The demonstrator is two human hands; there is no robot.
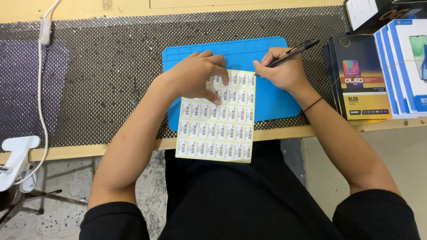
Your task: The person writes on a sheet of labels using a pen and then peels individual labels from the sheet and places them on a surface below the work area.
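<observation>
A yellow sheet of small barcode stickers [217, 129] lies on a blue silicone mat [271, 95] and hangs over the table's front edge. My left hand [198, 75] rests flat on the sheet's upper part, fingers spread and pressing it down. My right hand [284, 71] sits at the sheet's top right corner and grips a black pen-like tool [296, 51], whose tip points down toward the stickers.
A dark perforated mat [102, 75] covers the wooden table. Black and white-blue flat boxes [360, 75] are stacked at the right. A white cable [41, 89] runs down the left to a white clamp [18, 155]. My dark-clothed lap is below.
</observation>
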